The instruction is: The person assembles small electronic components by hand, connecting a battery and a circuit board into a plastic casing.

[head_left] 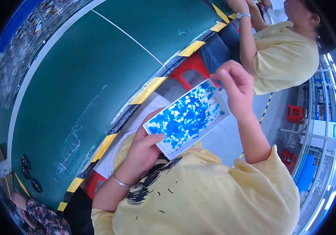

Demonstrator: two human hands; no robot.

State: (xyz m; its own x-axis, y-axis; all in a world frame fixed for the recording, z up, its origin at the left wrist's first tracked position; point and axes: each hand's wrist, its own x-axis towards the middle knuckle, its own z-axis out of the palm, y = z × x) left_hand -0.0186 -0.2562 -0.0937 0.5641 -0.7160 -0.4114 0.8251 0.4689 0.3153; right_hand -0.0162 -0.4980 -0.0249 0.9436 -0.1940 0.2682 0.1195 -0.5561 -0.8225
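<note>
A shallow white box (197, 135) is tilted in front of my yellow shirt, just off the table edge. Many small blue and white pieces (187, 113) are spread loosely across its inside. My left hand (146, 147) grips the box's near left end, with the thumb over the rim and the fingers beneath it. At the far right corner of the box is my right hand (236, 84), its thumb and fingers pinched together close to the rim. Whatever those fingertips hold is too small or too hidden to make out.
A green table (70, 78) with black-and-yellow edge tape curves along the left. Dark objects (31, 174) lie at its near end. A co-worker in a yellow shirt (285, 56) sits at the upper right. A red stool (191, 68) stands beyond the box; a patterned sleeve (46, 215) shows lower left.
</note>
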